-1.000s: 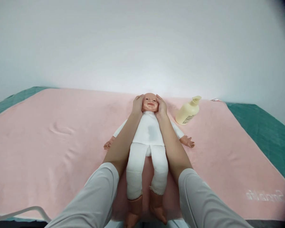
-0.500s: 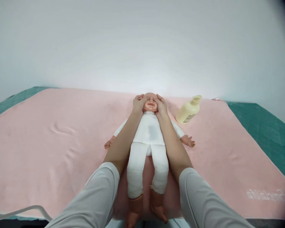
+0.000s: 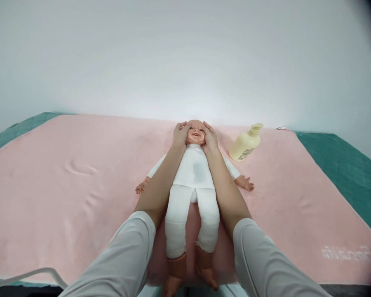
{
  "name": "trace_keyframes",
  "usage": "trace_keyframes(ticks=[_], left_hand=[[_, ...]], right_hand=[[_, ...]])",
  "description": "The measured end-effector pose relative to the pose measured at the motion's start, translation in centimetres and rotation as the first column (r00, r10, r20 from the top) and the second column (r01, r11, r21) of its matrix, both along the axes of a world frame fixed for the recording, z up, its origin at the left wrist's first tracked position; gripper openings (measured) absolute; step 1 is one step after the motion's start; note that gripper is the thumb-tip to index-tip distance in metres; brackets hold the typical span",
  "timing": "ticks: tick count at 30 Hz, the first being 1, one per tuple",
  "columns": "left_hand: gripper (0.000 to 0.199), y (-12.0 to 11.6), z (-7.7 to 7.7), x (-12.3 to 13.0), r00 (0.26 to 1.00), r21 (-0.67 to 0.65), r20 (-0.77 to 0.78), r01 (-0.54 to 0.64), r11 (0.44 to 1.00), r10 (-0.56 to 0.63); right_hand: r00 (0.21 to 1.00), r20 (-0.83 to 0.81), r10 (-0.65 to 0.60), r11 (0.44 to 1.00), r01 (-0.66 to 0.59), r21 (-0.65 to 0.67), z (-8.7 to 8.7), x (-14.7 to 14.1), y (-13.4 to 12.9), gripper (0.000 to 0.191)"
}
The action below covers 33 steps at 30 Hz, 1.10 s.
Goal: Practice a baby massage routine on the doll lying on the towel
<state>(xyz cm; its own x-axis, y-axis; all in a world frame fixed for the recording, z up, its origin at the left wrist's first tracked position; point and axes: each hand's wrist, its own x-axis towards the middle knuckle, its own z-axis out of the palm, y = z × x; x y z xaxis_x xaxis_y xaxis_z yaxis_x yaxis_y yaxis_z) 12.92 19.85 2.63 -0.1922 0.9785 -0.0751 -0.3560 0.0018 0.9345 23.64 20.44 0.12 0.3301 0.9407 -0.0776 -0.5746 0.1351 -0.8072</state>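
A baby doll (image 3: 193, 169) with a white cloth body lies on its back, feet towards me. My left hand (image 3: 180, 134) cups the left side of its head, thumb resting by the brow. On the other side my right hand (image 3: 210, 135) holds the head in the same way, thumb near the eye. Between the two thumbs the doll's eyes and mouth show. The fingers wrap round the sides of the head, partly hidden. My forearms run along both sides of the doll's body, over its upper arms.
A pale yellow pump bottle (image 3: 245, 143) stands right of the doll's head. Under everything lies a pink blanket (image 3: 80, 198) over a green cover (image 3: 343, 169). A white wall (image 3: 185, 57) rises behind. At the lower left a pale cable or tube (image 3: 46, 270) curves in.
Both thumbs have slid outward from the middle of the doll's face, so its eyes are uncovered. The hands still hold the head, and the doll and bottle have not moved.
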Motion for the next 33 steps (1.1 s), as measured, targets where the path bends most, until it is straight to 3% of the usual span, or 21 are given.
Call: trace_keyframes(ticks=[10, 22, 33], left_hand=[[0.011, 0.3, -0.1, 0.1, 0.999, -0.014, 0.037, 0.01, 1.0, -0.01], [0.005, 0.8, -0.5, 0.2, 0.999, -0.005, 0.031, 0.017, 1.0, -0.017], [0.052, 0.2, 0.0, -0.4, 1.0, -0.023, -0.011, 0.029, 0.999, -0.029]], right_hand=[[0.994, -0.101, 0.039, 0.996, -0.047, -0.074, 0.6, 0.1, -0.1, 0.041], [0.998, -0.042, 0.04, 0.999, -0.041, -0.023, 0.2, 0.1, 0.0, 0.034], [0.999, 0.025, 0.019, 1.0, -0.02, 0.022, 0.3, -0.2, -0.4, 0.043]])
